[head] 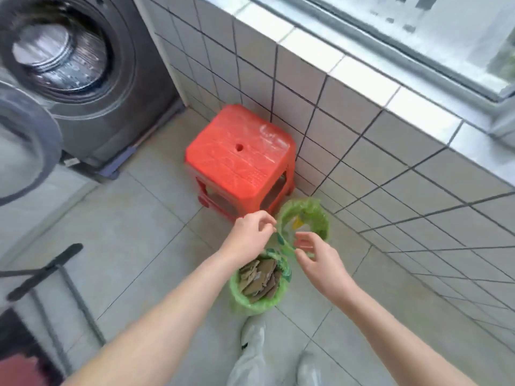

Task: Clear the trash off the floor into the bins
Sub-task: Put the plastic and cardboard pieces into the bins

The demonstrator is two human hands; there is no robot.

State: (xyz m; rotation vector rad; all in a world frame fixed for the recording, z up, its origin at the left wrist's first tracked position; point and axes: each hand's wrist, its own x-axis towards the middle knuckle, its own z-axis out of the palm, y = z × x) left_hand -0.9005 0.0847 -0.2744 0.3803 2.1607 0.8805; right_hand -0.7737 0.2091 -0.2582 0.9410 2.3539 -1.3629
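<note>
Here both hands hang over two small bins lined with green plastic bags, which stand on the tiled floor [145, 235] near the tiled wall. The near bin [259, 282] is full of brown cardboard scraps [260, 277]; the far bin [305, 218] sits just beside a red plastic stool [239, 157] and shows one yellow scrap [297, 223] inside. No loose trash is plain on the floor in view, so the clearing looks close to done, though the blur could hide small bits.

The left hand [250, 235] is above the gap between the bins, its fingers [267, 218] loosely curled with the tips drawn near the thumb. Whether they pinch something thin or the bag's edge I cannot tell. The right hand [317, 257] hovers at the near rim of the far bin, fingers apart and relaxed, holding nothing that shows.

Judging by looks, the cardboard pieces are light, stiff and dry. They should lift easily by an edge between thumb and fingertip, several at a time if stacked flat. The bag liners are thin, soft and slippery, and would tear or slide off the rim if tugged hard, so they are best taken at the folded rim with both hands. The bins themselves seem light enough to tip if knocked.
</note>
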